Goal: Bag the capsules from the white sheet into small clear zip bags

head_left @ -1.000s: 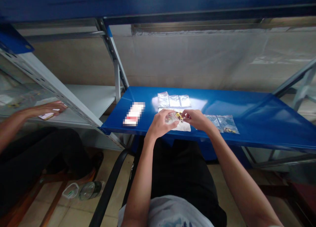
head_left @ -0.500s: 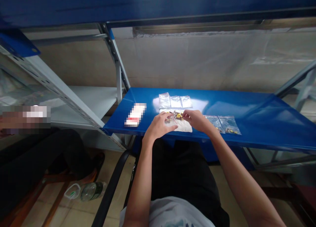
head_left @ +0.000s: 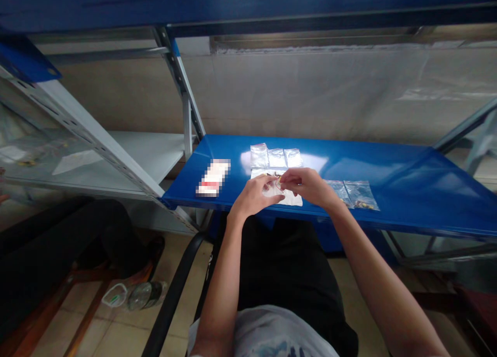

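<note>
Glossy blue worktop (head_left: 411,186), flat white sheet (head_left: 292,199) on it. R hand (head_left: 312,186) has just slid L across the sheet, covering most of the small yellow-and-dark pieces (head_left: 280,180); handling them is prob. still underway. What shows of them sits over the sheet, by the R fingers, which are bunched; can't tell if gripping. L hand (head_left: 253,195), thumb & fingers curved apart, is over the sheet's L side, hold unclear. Clear plastic bags (head_left: 276,158) lie behind the sheet.

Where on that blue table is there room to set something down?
The widest bare patch of the blue table lies right of the two filled bags, continuing behind them toward the three shiny bags. A smaller gap divides these from the pixelated item. The white sheet, left hand and right hand crowd the near middle.
</note>
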Motion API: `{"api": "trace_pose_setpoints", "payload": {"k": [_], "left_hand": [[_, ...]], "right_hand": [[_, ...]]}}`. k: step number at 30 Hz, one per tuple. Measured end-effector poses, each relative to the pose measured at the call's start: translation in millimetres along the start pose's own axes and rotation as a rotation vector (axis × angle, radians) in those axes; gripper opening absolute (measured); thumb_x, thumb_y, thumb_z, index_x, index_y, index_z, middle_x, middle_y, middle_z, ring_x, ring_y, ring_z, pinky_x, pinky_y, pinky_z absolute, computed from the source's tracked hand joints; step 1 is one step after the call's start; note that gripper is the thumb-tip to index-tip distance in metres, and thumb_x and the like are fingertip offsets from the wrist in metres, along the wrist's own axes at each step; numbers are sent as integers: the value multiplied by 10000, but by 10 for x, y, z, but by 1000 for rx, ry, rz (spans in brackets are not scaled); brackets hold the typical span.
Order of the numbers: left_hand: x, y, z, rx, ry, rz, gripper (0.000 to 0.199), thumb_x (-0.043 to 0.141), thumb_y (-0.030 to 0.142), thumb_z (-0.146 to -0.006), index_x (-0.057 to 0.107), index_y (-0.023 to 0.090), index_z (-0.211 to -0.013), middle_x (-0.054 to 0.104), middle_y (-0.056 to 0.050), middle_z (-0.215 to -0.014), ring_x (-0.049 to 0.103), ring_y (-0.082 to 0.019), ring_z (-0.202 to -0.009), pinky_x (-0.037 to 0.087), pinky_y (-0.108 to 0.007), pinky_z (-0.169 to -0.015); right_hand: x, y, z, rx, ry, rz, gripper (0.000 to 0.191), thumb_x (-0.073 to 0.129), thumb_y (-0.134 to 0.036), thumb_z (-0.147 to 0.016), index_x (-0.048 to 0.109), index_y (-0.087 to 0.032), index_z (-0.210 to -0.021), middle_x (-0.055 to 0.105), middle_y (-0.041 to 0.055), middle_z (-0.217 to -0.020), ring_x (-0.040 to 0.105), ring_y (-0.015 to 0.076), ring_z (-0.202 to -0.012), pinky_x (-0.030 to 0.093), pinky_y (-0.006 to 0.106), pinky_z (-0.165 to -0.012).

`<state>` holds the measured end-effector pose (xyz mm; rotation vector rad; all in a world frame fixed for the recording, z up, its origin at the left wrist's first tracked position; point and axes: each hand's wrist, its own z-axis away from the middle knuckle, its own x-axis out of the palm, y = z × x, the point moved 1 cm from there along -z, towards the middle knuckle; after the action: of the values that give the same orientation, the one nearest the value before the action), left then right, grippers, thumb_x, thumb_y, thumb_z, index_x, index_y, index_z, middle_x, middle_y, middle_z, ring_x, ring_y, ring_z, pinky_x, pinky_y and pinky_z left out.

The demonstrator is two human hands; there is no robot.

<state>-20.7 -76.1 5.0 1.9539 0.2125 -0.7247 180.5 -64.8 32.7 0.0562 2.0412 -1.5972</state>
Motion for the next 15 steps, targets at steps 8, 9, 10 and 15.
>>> {"api": "trace_pose_setpoints", "payload": {"k": [8,9,10,15], "left_hand": [[-30,-24,10,-7,41,-44,560,851,376,-822,675,196,-1322,703,-109,-1337,704,-243,-1113,593,-384,-960],[-37,-30,11,-8,45,-55,567,850,381,-822,671,196,-1327,704,-110,-1336,704,-247,-1116,592,-390,-965],[-41,-38,11,-9,50,-65,572,849,385,-822,667,194,-1330,707,-109,-1329,707,-249,-1109,590,-396,-970],[-33,-67,8,-3,59,-96,575,851,398,-819,664,201,-1326,718,-100,-1296,717,-243,-1060,584,-402,-979]], "right_hand": [[-205,509,-66,65,256,516,128,671,-227,-842,770,-176,-904,774,87,-831,693,222,-737,491,342,-736],[-213,604,-69,84,247,578,137,679,-222,-844,778,-171,-924,778,94,-850,696,232,-762,489,346,-754],[-213,687,-72,92,236,617,156,686,-225,-849,782,-168,-957,780,97,-865,696,239,-780,488,348,-767],[-171,858,-91,101,197,690,190,668,-206,-872,787,-176,-1017,766,84,-863,683,233,-789,476,328,-763]]}}
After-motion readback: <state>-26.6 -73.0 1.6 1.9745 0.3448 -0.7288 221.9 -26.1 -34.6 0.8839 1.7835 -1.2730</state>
